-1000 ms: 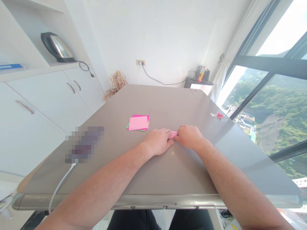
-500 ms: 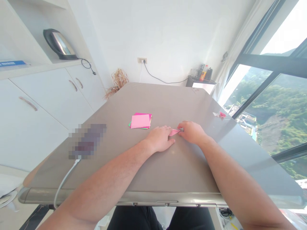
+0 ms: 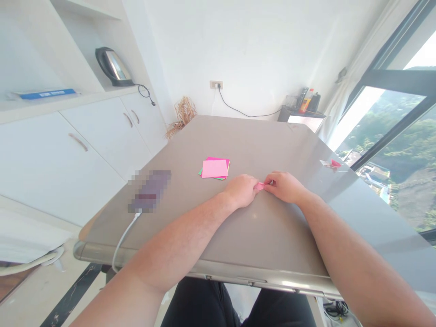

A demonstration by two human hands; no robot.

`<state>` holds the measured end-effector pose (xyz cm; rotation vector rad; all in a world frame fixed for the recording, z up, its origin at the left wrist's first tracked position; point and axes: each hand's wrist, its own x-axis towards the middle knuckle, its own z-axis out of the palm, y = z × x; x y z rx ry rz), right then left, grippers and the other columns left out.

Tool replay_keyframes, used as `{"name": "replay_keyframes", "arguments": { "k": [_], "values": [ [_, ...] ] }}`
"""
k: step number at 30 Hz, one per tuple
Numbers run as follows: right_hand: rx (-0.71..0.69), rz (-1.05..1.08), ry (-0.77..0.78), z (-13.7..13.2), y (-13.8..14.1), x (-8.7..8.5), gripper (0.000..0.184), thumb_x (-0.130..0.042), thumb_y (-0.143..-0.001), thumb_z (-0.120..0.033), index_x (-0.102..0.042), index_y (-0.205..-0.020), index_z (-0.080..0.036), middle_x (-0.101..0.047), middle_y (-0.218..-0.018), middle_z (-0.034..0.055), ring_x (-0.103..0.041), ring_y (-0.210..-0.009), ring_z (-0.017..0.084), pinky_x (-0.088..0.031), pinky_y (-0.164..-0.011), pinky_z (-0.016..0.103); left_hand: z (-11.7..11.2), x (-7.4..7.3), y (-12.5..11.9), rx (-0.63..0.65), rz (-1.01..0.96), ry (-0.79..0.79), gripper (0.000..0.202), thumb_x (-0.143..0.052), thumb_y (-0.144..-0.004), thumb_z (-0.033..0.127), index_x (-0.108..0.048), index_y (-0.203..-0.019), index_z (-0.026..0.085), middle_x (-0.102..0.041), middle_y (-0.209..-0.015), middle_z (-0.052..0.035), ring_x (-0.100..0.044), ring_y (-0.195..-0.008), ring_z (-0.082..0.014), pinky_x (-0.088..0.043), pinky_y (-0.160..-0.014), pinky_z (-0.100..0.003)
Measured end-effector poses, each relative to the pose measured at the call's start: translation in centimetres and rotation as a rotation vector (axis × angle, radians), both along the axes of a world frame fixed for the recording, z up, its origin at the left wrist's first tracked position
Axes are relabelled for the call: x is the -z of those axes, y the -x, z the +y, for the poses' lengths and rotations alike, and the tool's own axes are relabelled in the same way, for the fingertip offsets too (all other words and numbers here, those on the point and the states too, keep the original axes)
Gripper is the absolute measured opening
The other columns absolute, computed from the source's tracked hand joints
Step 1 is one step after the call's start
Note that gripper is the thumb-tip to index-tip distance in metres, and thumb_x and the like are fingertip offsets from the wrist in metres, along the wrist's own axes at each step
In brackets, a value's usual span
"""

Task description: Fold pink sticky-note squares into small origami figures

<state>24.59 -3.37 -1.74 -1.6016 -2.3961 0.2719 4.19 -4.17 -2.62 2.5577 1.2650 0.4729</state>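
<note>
My left hand point(image 3: 241, 190) and my right hand point(image 3: 287, 186) rest on the grey table point(image 3: 259, 227), fingertips together. Between them is a small folded pink paper point(image 3: 260, 185), mostly hidden by the fingers. Both hands pinch it against the tabletop. A stack of coloured paper squares point(image 3: 215, 168), pink on top, lies just beyond my left hand.
A blurred dark object point(image 3: 149, 190) with a white cable point(image 3: 122, 238) lies at the table's left. A small folded red and white paper piece point(image 3: 332, 163) sits near the right edge. White cabinets and a kettle point(image 3: 112, 67) stand at left, a large window at right.
The view has swung left, so everything sits further right in the picture. My hands have closed in on the pink paper, and less of it shows between the fingers.
</note>
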Motion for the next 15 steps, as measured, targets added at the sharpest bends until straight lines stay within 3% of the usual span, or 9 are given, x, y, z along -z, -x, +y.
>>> {"name": "replay_keyframes", "arguments": {
  "k": [3,8,12,15],
  "values": [
    [0.005,0.049,0.033,-0.1,-0.1,-0.1,0.017,-0.067,-0.085,-0.039,-0.074,-0.09,-0.026,-0.07,-0.091,0.0019,-0.062,-0.078,0.017,-0.043,-0.068,0.027,-0.1,-0.2,0.0,-0.007,0.013,0.016,0.038,-0.04,-0.102,0.04,-0.072,-0.097,0.022,-0.073,-0.095,-0.0073,-0.067,-0.093,-0.0227,-0.049,-0.076,-0.031],
    [-0.021,0.09,0.013,0.0,-0.1,0.2,0.015,-0.07,-0.082,-0.037,-0.075,-0.092,-0.026,-0.07,-0.094,0.0018,-0.062,-0.075,0.017,-0.044,-0.069,0.028,-0.3,-0.6,-0.1,-0.016,0.027,0.008,0.036,-0.037,-0.101,0.03,-0.072,-0.108,0.026,-0.075,-0.102,-0.0053,-0.069,-0.096,-0.0228,-0.05,-0.078,-0.032],
    [-0.039,0.054,-0.101,0.2,0.1,1.0,0.016,-0.061,-0.089,-0.031,-0.075,-0.089,-0.024,-0.07,-0.093,0.0031,-0.061,-0.073,0.016,-0.042,-0.067,0.029,-0.1,-0.3,-0.1,-0.04,0.017,-0.016,0.035,-0.036,-0.101,0.032,-0.07,-0.104,0.025,-0.074,-0.098,-0.0056,-0.068,-0.092,-0.0236,-0.05,-0.075,-0.034],
    [-0.044,0.035,-0.238,0.2,0.4,1.2,0.019,-0.056,-0.091,-0.028,-0.073,-0.086,-0.022,-0.069,-0.089,0.0044,-0.059,-0.071,0.016,-0.039,-0.065,0.03,0.2,0.1,-0.1,-0.058,-0.032,-0.045,0.024,-0.05,-0.095,0.037,-0.068,-0.105,0.024,-0.073,-0.099,-0.0054,-0.067,-0.094,-0.0248,-0.05,-0.076,-0.035]
  ]
}}
